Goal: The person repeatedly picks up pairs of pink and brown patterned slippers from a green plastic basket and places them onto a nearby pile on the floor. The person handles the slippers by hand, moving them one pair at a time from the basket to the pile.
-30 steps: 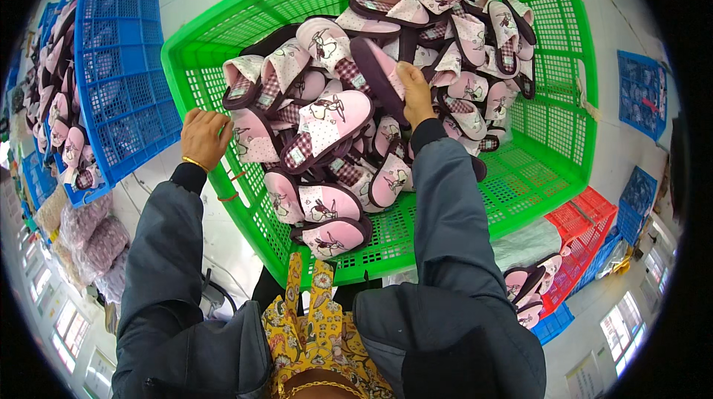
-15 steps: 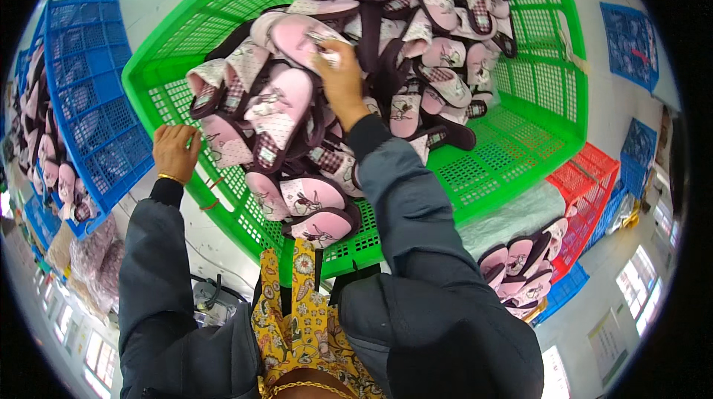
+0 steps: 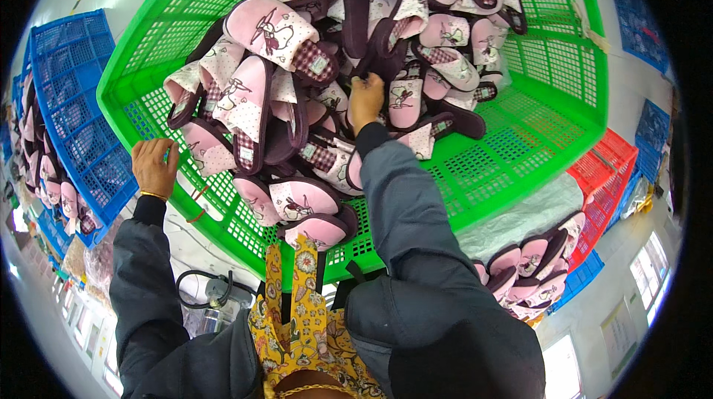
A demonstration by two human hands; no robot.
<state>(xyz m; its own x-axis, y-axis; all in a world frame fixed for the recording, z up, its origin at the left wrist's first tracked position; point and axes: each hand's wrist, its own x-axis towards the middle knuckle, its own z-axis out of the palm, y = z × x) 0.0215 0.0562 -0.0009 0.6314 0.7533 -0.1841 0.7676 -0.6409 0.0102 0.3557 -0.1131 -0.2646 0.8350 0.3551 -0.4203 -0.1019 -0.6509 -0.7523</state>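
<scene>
A large green plastic basket (image 3: 520,169) holds a heap of pink and white slippers with dark soles and checked linings. In the middle of the heap, my right hand (image 3: 366,102) is closed, its fingertips on a dark-soled slipper (image 3: 382,57). Up and left of that hand, a slipper with a printed cartoon figure (image 3: 269,31) lies on top of the pile. My left hand (image 3: 154,167) rests with curled fingers at the basket's left rim. A small blue-green thing shows at its fingers, too small to name.
A blue crate (image 3: 85,117) stands on the left, with more slippers beside it. At the right are a red crate (image 3: 605,191), a clear plastic sheet (image 3: 527,209) and another group of slippers (image 3: 531,265). A black hose (image 3: 215,291) lies below the basket.
My right hand has let go of the slipper on top, which now lies on the pile's left. It has moved down and right to another slipper. My left hand stays by the rim.
</scene>
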